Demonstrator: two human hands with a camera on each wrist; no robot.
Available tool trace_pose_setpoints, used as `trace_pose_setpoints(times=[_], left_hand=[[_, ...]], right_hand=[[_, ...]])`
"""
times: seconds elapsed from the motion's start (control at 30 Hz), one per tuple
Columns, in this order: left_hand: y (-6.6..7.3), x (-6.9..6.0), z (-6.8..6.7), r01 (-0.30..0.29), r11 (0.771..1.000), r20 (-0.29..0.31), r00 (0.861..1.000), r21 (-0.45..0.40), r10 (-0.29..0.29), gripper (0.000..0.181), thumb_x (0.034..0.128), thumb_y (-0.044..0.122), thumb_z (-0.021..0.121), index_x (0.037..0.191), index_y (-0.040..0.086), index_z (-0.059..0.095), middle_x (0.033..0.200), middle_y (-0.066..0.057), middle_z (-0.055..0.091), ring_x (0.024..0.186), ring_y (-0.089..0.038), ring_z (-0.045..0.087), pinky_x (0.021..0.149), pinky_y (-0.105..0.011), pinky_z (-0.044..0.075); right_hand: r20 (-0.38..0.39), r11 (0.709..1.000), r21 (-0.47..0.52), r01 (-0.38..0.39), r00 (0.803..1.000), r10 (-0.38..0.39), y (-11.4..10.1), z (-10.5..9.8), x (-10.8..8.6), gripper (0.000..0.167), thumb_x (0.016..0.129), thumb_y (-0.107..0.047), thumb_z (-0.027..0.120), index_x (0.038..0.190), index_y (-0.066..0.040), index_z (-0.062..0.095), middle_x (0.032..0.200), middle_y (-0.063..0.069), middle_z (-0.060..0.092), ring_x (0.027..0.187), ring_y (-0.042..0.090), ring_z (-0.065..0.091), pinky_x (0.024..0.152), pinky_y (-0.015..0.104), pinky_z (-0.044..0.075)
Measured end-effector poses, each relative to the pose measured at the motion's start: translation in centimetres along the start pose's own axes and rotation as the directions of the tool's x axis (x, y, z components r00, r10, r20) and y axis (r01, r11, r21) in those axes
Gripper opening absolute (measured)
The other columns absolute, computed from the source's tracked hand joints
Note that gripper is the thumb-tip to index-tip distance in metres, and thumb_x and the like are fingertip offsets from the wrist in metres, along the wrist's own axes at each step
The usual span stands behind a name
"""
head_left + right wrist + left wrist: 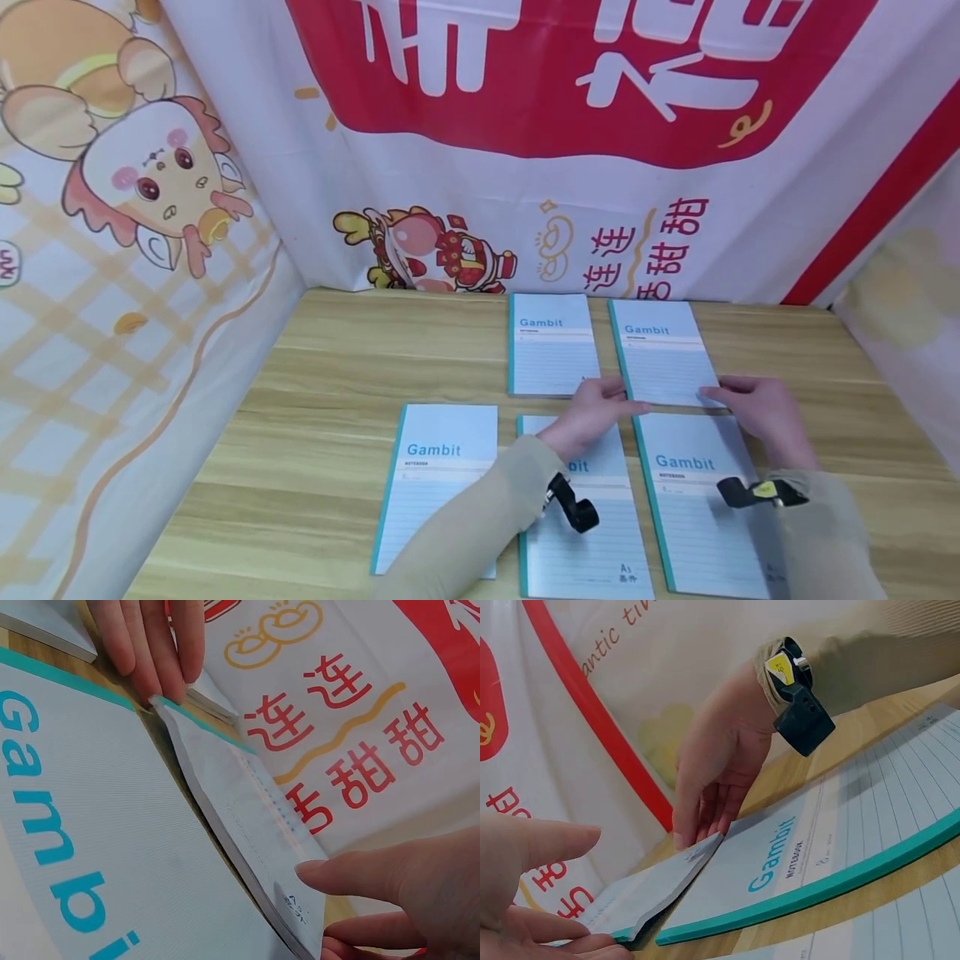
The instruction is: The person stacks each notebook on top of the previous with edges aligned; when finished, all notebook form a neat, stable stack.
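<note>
A white notebook with a teal spine and "Gambit" on its cover lies at the back right. My right hand pinches its near right corner, the thumb on the cover and the other fingers at the edge. At the near left corner, my left hand touches the spine side with straight fingers; its thumb stands off the cover. Just in front lies a matching notebook, a narrow gap between the two. Beneath my left forearm, another such notebook is partly covered.
One more notebook lies at the back, left of the held one. Another notebook is at the front left, partly behind my left sleeve. A printed cloth hangs along the back edge of the wooden table.
</note>
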State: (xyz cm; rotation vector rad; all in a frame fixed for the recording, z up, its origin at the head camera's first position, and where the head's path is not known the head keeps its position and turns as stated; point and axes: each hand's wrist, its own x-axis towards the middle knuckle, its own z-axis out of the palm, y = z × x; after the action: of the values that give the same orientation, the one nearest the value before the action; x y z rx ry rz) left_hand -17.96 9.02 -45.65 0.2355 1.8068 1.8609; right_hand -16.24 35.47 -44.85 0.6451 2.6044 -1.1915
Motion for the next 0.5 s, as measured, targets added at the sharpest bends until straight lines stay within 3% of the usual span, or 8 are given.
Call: trace_pose_setpoints(times=[0.2, 0.5], left_hand=[[0.4, 0.3, 0.0, 0.009, 1.000, -0.002, 1.000, 0.018, -0.009, 0.052, 0.0939, 0.029, 0.075, 0.141, 0.012, 0.059, 0.128, 0.003, 0.067, 0.123, -0.010, 0.056, 0.112, -0.040, 0.040], [1.6, 1.7, 1.1, 0.097, 0.994, -0.162, 0.983, 0.039, -0.090, 0.062, 0.0914, 0.024, 0.078, 0.146, 0.008, 0.053, 0.135, -0.001, 0.063, 0.128, -0.016, 0.055, 0.109, -0.038, 0.044]], right_hand=[[0.028, 1.000, 0.019, -0.024, 0.999, 0.023, 0.1, 0.0, 0.4, 0.081, 0.094, -0.052, 0.070, 0.152, -0.002, 0.043, 0.148, 0.030, 0.044, 0.121, 0.044, 0.046, 0.081, 0.041, 0.049], [0.026, 0.999, 0.016, -0.029, 0.999, 0.029, 0.1, 0.3, 0.8, 0.083, 0.090, -0.046, 0.077, 0.152, -0.001, 0.043, 0.148, 0.030, 0.045, 0.124, 0.045, 0.044, 0.080, 0.040, 0.048]])
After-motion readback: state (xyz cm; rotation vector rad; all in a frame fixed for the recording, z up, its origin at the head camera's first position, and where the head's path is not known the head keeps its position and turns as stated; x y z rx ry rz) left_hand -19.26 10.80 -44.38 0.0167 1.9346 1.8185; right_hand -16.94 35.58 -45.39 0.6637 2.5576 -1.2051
